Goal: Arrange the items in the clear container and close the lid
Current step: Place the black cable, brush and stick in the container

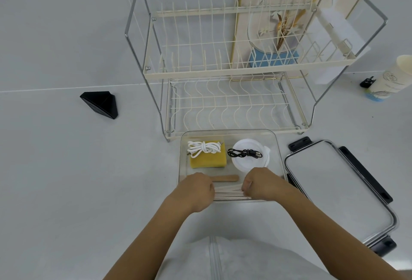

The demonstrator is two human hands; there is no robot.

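The clear container sits on the white surface in front of the rack. Inside, a coiled white cable lies on a yellow sponge, and a black cable lies on a round white lid. One wooden stick rests near the front. My left hand and my right hand each grip an end of a bundle of pale sticks at the container's front wall. The container's lid, clear with black latches, lies flat to the right.
A two-tier cream wire dish rack stands directly behind the container. A black triangular object lies to the left. A pale bottle and a small black clip are at the far right.
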